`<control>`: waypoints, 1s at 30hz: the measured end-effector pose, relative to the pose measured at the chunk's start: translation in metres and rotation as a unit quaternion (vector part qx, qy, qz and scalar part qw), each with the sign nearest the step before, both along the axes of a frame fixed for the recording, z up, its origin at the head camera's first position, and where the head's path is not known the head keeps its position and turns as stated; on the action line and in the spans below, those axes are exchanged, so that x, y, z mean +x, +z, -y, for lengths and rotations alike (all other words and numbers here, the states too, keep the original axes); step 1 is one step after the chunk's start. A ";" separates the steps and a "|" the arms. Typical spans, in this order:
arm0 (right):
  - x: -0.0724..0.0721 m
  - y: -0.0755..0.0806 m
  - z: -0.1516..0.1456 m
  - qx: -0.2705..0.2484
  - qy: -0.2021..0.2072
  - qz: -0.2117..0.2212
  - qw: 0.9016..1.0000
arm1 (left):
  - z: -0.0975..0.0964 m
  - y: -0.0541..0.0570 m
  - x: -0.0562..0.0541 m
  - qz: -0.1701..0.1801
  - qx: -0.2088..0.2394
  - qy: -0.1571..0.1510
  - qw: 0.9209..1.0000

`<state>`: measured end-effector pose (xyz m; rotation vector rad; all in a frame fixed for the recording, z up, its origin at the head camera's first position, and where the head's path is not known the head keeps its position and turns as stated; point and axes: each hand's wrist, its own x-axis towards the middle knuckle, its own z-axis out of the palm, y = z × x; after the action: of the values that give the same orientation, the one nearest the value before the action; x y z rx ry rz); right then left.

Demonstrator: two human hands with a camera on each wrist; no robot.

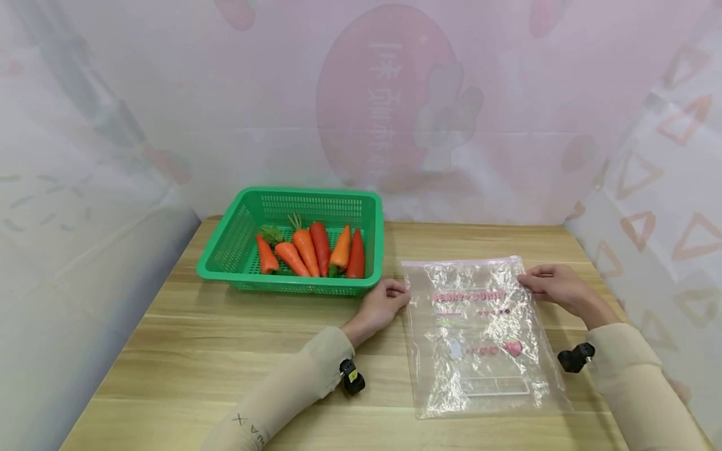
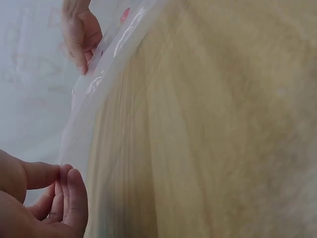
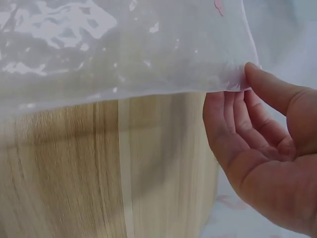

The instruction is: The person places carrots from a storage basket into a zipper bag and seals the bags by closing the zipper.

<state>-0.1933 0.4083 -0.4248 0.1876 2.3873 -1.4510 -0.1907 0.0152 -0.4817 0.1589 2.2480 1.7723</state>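
Note:
A clear plastic zip bag (image 1: 479, 338) with pink print and a pink zip strip along its top lies toward the right of the table. Its left edge is pinched near the top by my left hand (image 1: 385, 304), between thumb and fingertips. At the upper right edge, my right hand (image 1: 555, 288) pinches the bag too; the right wrist view shows the thumb (image 3: 272, 87) on top and curled fingers below the film. The bag looks flat, and its edge is lifted off the wood at the right hand.
A green plastic basket (image 1: 293, 282) stands at the back left, just beyond my left hand. Several carrots (image 1: 305, 250) and red peppers or carrot-like pieces (image 1: 356, 254) lie inside. Printed cloth walls (image 1: 271, 150) enclose the wooden table (image 1: 225, 351) at the back and sides.

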 end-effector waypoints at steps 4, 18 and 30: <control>0.005 0.003 -0.006 -0.018 -0.001 -0.017 1.000 | 0.000 0.004 0.005 -0.031 0.017 0.001 0.999; 0.017 0.021 -0.014 -0.139 -0.006 -0.079 0.987 | 0.009 0.024 0.034 -0.152 0.021 -0.012 0.988; 0.015 0.059 0.004 -0.194 -0.024 -0.126 0.973 | 0.031 0.083 0.024 -0.323 -0.025 -0.007 0.946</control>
<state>-0.1786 0.4043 -0.3657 -0.0381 2.2342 -2.0339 -0.1667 -0.0153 -0.3990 0.8534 2.6961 1.8385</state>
